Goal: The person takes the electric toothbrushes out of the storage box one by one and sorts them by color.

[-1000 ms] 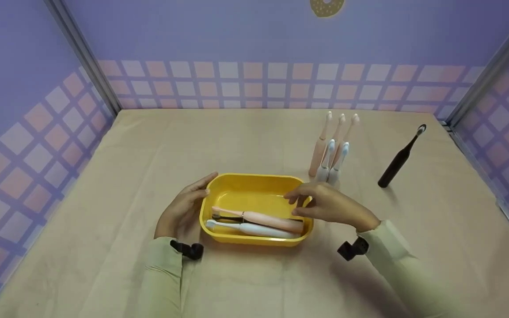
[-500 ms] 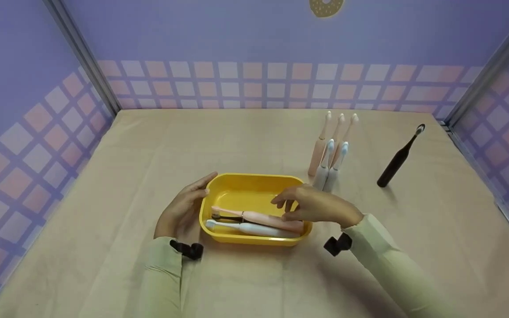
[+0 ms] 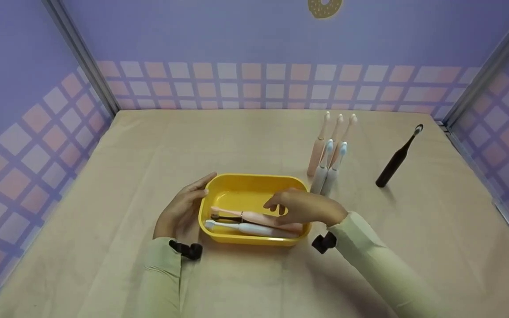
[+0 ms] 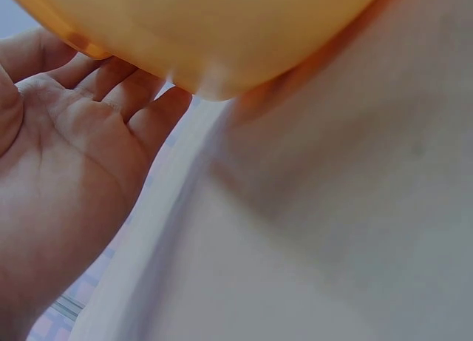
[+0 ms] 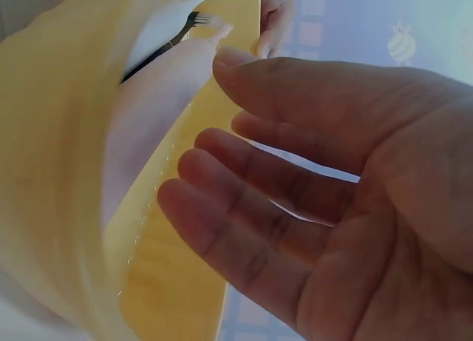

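Observation:
A yellow plastic bin (image 3: pixel 245 240) holds a pink electric toothbrush (image 3: pixel 254 217), a black toothbrush (image 3: pixel 226 218) partly hidden under it, and a white toothbrush (image 3: pixel 254 229). My left hand (image 3: pixel 181 205) holds the bin's left end, thumb at the rim and fingers along the outer wall; the left wrist view shows the fingers (image 4: pixel 159 112) against that wall. Over the bin's right end reaches my right hand (image 3: pixel 303 206), its fingers loosely bent around nothing. Its thumb is close over the pink toothbrush's handle, and in the right wrist view the fingertips (image 5: pixel 177 200) are apart from that handle.
Behind the bin's right corner, several pink toothbrushes (image 3: pixel 316 157) and two white toothbrushes (image 3: pixel 319 179) stand upright in a close group. Farther right a black toothbrush (image 3: pixel 393 165) stands alone. Tiled-pattern walls (image 3: pixel 241 84) border the cloth-covered table (image 3: pixel 184 141).
My right hand has moved left and slightly inward over the bin, from its right rim to above the pink toothbrush's handle. My left hand and the bin stay in place.

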Action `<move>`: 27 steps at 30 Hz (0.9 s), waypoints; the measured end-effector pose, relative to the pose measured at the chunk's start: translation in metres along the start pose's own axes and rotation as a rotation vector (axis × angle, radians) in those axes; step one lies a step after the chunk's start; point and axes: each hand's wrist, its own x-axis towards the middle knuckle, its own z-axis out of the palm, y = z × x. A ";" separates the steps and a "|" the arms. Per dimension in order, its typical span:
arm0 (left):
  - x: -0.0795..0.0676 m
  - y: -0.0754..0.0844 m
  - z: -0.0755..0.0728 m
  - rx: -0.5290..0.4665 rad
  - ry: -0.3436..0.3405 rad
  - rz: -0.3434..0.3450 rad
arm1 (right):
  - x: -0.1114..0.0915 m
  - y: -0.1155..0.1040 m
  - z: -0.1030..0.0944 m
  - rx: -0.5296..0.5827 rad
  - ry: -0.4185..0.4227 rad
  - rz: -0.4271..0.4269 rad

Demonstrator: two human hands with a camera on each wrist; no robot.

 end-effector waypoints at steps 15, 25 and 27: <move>0.001 -0.002 -0.002 -0.037 -0.040 0.016 | 0.017 -0.014 0.004 -0.115 -0.085 -0.004; 0.000 0.001 0.001 -0.041 -0.019 0.000 | 0.019 -0.016 0.012 -0.194 -0.047 0.009; 0.000 0.000 0.001 -0.041 -0.014 -0.004 | 0.020 -0.017 0.013 -0.204 -0.049 0.013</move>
